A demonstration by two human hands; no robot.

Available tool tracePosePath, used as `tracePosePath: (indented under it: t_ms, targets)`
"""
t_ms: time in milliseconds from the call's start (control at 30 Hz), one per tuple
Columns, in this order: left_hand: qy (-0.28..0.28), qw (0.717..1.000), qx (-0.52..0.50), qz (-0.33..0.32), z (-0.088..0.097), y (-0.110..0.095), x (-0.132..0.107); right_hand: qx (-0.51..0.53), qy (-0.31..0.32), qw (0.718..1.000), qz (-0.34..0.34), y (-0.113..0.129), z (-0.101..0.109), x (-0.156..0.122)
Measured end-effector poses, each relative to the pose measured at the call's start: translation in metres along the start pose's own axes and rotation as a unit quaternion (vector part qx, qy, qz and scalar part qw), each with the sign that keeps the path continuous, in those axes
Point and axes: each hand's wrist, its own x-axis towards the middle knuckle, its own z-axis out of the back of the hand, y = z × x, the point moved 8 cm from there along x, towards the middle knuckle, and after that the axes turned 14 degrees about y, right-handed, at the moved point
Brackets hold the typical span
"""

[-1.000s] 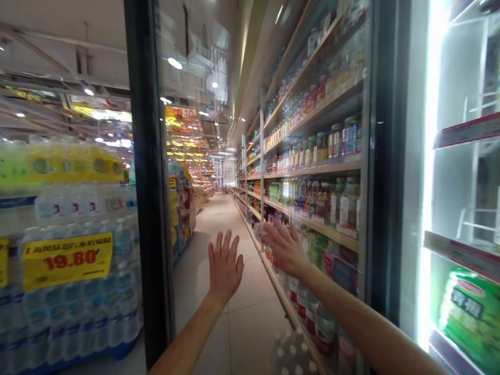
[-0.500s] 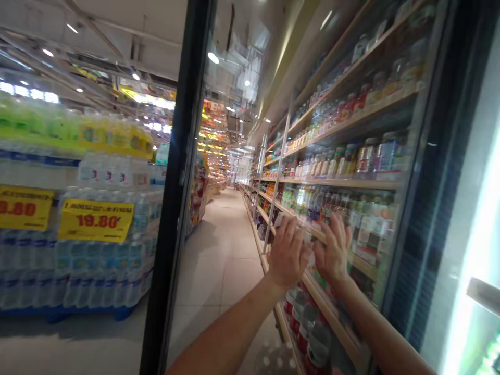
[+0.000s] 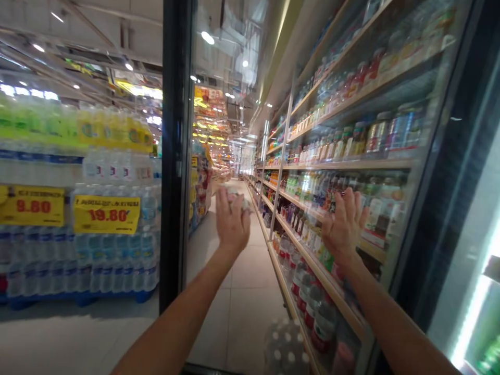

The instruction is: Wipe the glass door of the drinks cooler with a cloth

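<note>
In front of me is a glass door (image 3: 250, 130) with a dark frame (image 3: 172, 172). My left hand (image 3: 233, 224) is raised at the middle of the pane, pressing a small crumpled pale cloth or tissue (image 3: 247, 204) toward the glass; the cloth is partly hidden behind the fingers and blurred. My right hand (image 3: 344, 226) is farther right, its fingers spread and held up at the glass, with nothing seen in it. Whether the right palm touches the pane I cannot tell.
Shelves of bottles (image 3: 332, 148) show in the glass on the right. Stacked water bottles (image 3: 113, 245) with yellow price signs (image 3: 107, 214) stand left of the door frame. A grey white-dotted fabric (image 3: 286, 346) is at the bottom. A bright light strip (image 3: 471, 317) is at lower right.
My left hand has moved left across the glass with the pale cloth, away from my right hand. My right hand has shifted slightly right and its fingers stay spread.
</note>
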Motion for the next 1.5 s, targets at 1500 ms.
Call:
tracePosePath:
  t_ms: [1500]
  targets:
    - [0.08,0.983,0.032,-0.16,-0.017,-0.021,0.019,-0.006,-0.006,1.0,0.001,0.001,0.0,-0.004]
